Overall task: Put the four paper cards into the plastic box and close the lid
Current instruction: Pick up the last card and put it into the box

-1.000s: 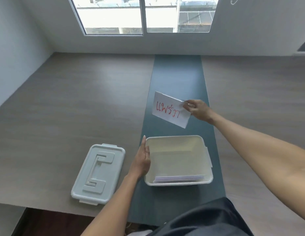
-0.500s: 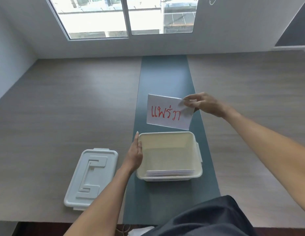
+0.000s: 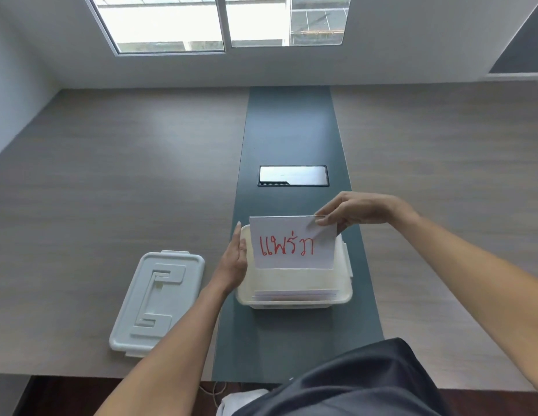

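The right hand (image 3: 361,210) pinches a card (image 3: 293,243) over the box (image 3: 294,301). The left hand (image 3: 234,259), fingers flat together, steadies the box. Next, lower the card, then fetch the lid (image 3: 155,298).
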The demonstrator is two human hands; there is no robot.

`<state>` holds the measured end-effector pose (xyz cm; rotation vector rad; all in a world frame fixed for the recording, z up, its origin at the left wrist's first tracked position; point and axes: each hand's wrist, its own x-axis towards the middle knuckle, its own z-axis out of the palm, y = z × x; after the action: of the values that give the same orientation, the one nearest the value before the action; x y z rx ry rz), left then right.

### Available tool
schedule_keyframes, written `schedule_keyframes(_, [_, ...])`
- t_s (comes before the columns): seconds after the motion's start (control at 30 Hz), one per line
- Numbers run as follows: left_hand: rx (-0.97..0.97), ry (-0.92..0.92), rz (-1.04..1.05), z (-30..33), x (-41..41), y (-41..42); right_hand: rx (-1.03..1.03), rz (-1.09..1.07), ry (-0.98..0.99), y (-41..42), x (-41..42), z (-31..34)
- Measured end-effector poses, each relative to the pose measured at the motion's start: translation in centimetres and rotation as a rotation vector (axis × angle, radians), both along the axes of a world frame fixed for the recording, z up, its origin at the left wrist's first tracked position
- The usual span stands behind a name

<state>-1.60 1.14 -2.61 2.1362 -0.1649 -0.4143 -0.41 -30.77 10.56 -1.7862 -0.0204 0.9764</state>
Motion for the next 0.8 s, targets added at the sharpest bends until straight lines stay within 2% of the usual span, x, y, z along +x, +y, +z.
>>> schedule_keyframes(0.3, [0.001,-0.001,0.015,0.2,-0.2,-0.1,-0.082,0.179,0.168,1.9,-1.4,-2.9])
schedule_keyframes(0.8, [-0.017,0.001,0.039,-0.1,-0.1,-0.2,-0.182,0.227,0.368,3.8,-3.7,-6.0])
